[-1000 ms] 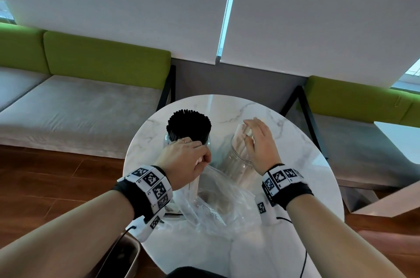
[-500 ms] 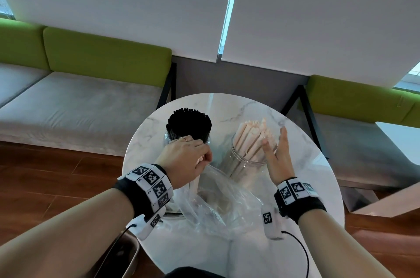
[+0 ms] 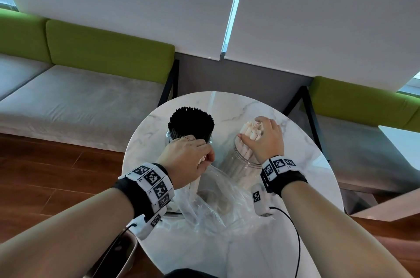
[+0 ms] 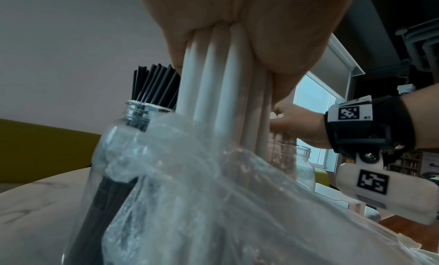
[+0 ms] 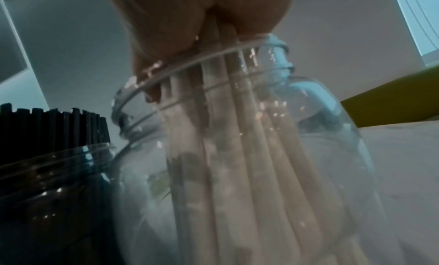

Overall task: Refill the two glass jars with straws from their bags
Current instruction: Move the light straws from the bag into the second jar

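Observation:
Two clear glass jars stand on a round marble table (image 3: pixel 302 141). The left jar (image 3: pixel 169 135) (image 4: pixel 114 149) is packed with black straws (image 3: pixel 192 122). The right jar (image 3: pixel 244 166) (image 5: pixel 249 156) holds white straws (image 3: pixel 251 131) (image 5: pixel 237 147). My right hand (image 3: pixel 264 139) is wrapped round the white straws at the jar's mouth. My left hand (image 3: pixel 188 159) grips a bundle of white straws (image 4: pixel 221 85) that stands upright in a crumpled clear plastic bag (image 3: pixel 218 200) (image 4: pixel 213 203) in front of the jars.
Grey benches with green backrests (image 3: pixel 109 50) run behind the table at left and right. A metal bin (image 3: pixel 122 252) stands on the wooden floor by the table's near left edge. A black cable (image 3: pixel 295 243) trails from my right wristband.
My right hand drew back to the right of the white-straw jar, then came over its mouth and closed round the straws. My left hand kept its grip on the bundle in the bag.

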`<state>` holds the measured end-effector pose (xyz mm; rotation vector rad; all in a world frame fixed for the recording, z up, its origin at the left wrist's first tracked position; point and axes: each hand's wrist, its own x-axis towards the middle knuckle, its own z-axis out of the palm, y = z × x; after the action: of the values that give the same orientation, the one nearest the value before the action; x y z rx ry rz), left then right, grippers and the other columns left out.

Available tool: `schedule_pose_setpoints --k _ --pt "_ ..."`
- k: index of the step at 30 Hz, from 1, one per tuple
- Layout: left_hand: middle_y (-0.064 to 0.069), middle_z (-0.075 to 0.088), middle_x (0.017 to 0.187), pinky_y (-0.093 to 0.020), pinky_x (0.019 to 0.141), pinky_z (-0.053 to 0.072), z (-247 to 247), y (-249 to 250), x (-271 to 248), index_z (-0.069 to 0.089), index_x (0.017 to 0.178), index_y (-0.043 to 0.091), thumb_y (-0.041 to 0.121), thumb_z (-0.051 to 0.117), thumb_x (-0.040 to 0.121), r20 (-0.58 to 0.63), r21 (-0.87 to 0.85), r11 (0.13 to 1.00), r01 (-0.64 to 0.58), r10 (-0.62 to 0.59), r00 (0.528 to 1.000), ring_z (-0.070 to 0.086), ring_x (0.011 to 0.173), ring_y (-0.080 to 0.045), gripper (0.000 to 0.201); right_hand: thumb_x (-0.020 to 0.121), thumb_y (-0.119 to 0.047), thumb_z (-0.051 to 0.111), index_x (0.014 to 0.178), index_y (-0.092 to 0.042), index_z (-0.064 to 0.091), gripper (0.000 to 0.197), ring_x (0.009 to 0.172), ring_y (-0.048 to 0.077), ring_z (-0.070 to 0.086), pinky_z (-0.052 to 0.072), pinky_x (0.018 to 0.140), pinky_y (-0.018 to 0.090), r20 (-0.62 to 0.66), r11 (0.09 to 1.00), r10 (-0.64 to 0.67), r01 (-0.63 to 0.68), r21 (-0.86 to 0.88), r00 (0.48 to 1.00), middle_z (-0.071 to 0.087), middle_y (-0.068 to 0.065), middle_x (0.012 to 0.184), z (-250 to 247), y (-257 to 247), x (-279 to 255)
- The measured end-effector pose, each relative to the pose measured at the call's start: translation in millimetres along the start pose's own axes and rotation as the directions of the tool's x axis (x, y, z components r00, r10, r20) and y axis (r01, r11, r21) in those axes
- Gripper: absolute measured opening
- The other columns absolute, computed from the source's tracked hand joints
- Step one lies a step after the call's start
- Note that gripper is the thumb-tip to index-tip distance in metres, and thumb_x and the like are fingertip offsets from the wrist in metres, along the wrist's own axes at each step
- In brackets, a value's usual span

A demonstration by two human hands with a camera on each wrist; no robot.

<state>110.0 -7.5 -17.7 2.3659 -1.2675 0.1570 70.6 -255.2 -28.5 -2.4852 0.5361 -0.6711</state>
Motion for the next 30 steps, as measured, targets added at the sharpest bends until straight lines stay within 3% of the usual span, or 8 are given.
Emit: schedule_pose_setpoints --k 3,7,11,15,20,25,30 --pt "0.018 0.063 0.083 -0.027 0.072 0.049 0.9 -1.0 0.7 0.060 0.086 0.035 0.041 0.040 0.081 -0.013 0.003 1.000 0.001 -0.001 1.000 0.053 0.078 -0.009 0.022 0.070 -0.032 0.081 0.109 -0.009 0.057 0.051 0.103 0.026 0.047 0.043 0.087 0.034 -0.109 0.996 -0.092 0.092 -0.005 0.990 0.054 0.006 0.112 -2.1 1.0 2.4" --pt "0.019 0.062 0.084 -0.025 0.075 0.048 1.3 -1.8 2.1 0.060 0.086 0.035 0.041 0.040 0.081 -0.006 0.011 1.000 0.004 -0.004 1.000 0.051 0.077 -0.008 0.021 0.073 -0.043 0.076 0.125 -0.013 0.051 0.064 0.111 0.027 0.044 0.042 0.093 0.039 0.026 0.990 -0.053 0.056 -0.133 0.998 0.051 0.005 0.126 -4.4 5.3 5.8" --pt "0.018 0.062 0.083 -0.023 0.073 0.044 0.5 -1.8 2.0 0.061 0.086 0.034 0.033 0.055 0.082 -0.020 0.015 1.000 0.000 0.001 1.000 0.052 0.077 -0.009 0.008 0.074 -0.049 0.072 0.132 -0.020 0.049 0.069 0.119 0.027 0.044 0.042 0.094 0.042 0.105 0.962 -0.139 0.159 -0.222 0.985 0.050 -0.001 0.133 -6.1 2.4 13.3" --pt "0.018 0.062 0.083 -0.020 0.073 0.041 0.2 -1.9 1.9 0.062 0.086 0.034 0.033 0.057 0.082 -0.020 0.031 1.000 -0.002 0.003 1.000 0.052 0.078 -0.008 0.007 0.071 -0.056 0.071 0.117 -0.028 0.059 0.055 0.105 0.020 0.055 0.049 0.085 0.037 0.247 0.959 -0.097 0.157 -0.236 0.964 0.056 -0.009 0.117 -4.7 2.4 24.8" --pt "0.018 0.062 0.081 -0.022 0.071 0.045 -0.7 -0.9 1.2 0.060 0.085 0.035 0.038 0.045 0.081 -0.027 0.029 1.000 -0.008 0.009 1.000 0.053 0.076 -0.009 0.017 0.072 -0.040 0.075 0.102 -0.019 0.064 0.037 0.100 0.021 0.049 0.049 0.072 0.035 0.112 0.949 -0.227 0.246 -0.199 0.967 0.057 -0.005 0.102 -9.0 4.5 17.5" --pt "0.017 0.061 0.079 -0.025 0.070 0.049 -0.5 -0.9 0.6 0.061 0.084 0.034 0.033 0.055 0.081 -0.031 0.021 1.000 -0.012 0.013 0.999 0.053 0.075 -0.009 0.006 0.077 -0.049 0.067 0.116 -0.023 0.060 0.047 0.111 0.023 0.048 0.048 0.086 0.042 0.197 0.948 -0.174 0.218 -0.232 0.965 0.060 -0.004 0.114 -12.0 5.6 22.5" --pt "0.017 0.061 0.079 -0.026 0.070 0.049 -1.6 0.8 0.2 0.061 0.084 0.034 0.036 0.048 0.081 -0.023 0.025 0.999 -0.020 0.020 1.000 0.054 0.076 -0.010 0.013 0.082 -0.048 0.066 0.098 -0.018 0.067 0.033 0.088 0.019 0.059 0.051 0.075 0.037 0.174 0.980 -0.126 0.150 -0.132 0.977 0.065 -0.004 0.094 -13.2 3.5 28.6"
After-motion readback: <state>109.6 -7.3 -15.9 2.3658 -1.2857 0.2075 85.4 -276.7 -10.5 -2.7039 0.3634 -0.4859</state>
